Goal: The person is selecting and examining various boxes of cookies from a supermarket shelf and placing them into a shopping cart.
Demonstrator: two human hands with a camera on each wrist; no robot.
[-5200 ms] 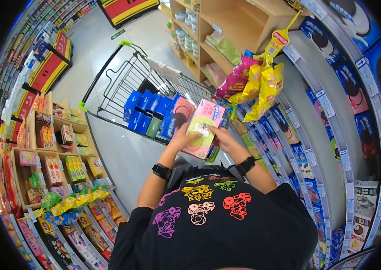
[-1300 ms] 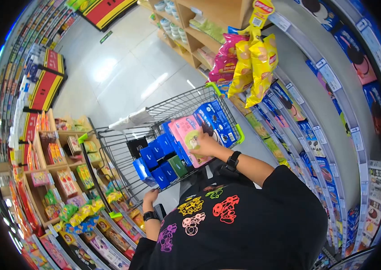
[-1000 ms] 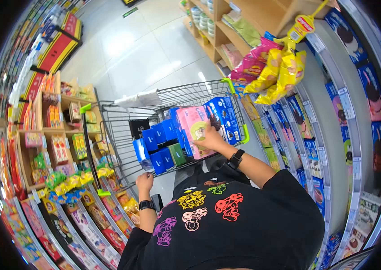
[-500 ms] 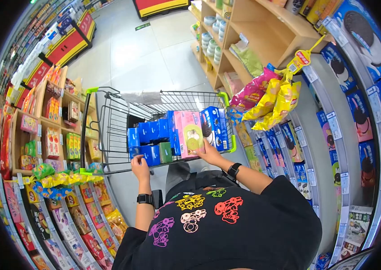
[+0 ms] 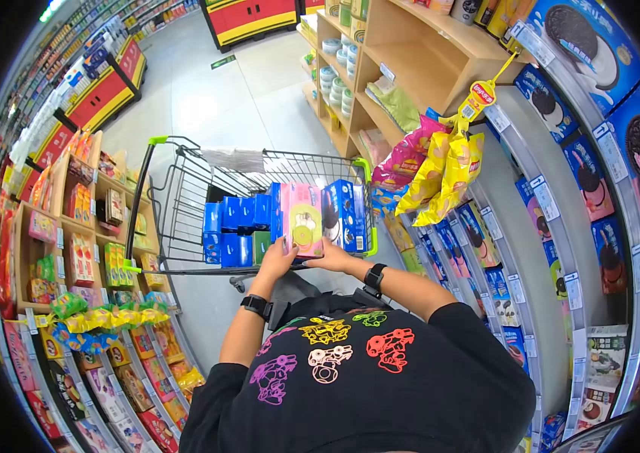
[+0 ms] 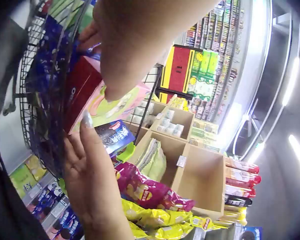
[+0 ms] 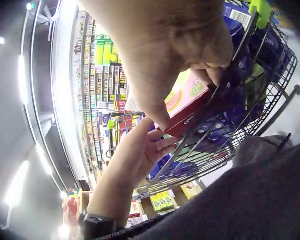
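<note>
A pink and green box of sandwich cookies [image 5: 303, 219] stands tilted at the near side of the shopping cart, its dark red end showing in the left wrist view. My left hand [image 5: 278, 258] grips its near left corner, thumb over the printed face. At the near right corner, my right hand [image 5: 329, 257] holds it too, thumb on the same face and fingers curled at the edge. Blue cookie boxes [image 5: 348, 211] stand just right of it. To its left are several small blue boxes [image 5: 238, 214] and a green box [image 5: 261, 245].
The wire shopping cart [image 5: 172, 226] has green corner caps and a white cloth [image 5: 234, 160] over its far rim. Hanging chip bags [image 5: 441, 174] crowd its right side near the cookie shelves [image 5: 546, 249]. Snack shelves [image 5: 89, 257] line the left; a wooden rack [image 5: 410, 64] stands ahead.
My left hand has moved from the cart's near left rim to the pink box. My right hand stays at the box, now lower at its near corner. The view has shifted slightly.
</note>
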